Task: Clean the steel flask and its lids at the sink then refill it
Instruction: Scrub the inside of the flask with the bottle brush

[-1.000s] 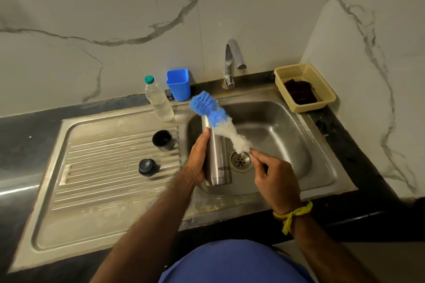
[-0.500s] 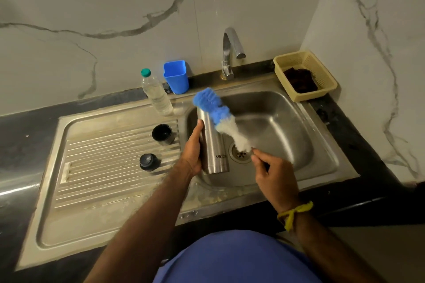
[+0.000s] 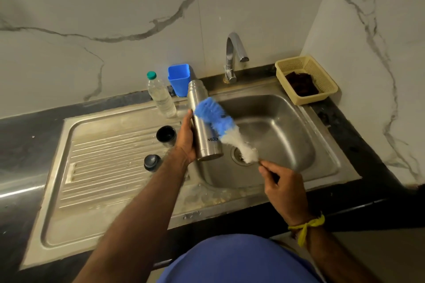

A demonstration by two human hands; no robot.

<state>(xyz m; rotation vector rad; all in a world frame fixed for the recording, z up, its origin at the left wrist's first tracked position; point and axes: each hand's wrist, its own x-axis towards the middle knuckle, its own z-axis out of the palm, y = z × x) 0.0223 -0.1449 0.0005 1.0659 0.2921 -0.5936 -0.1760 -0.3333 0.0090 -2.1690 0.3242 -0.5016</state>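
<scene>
Head view: left hand (image 3: 186, 142) gripping cylindrical steel flask (image 3: 203, 122), right hand (image 3: 281, 185) pinching blue-and-white bristle brush (image 3: 222, 125), now scrubbing outside, lower than 1 second ago.

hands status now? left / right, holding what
Left hand: grips the upright steel flask over the sink.
Right hand: pinches the handle of the blue-and-white bottle brush.

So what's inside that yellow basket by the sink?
The basket holds something dark brown and crumpled, perhaps a cloth or scrubber; the picture doesn't settle which. Whatever lies beneath it on the basket floor is covered.
</scene>
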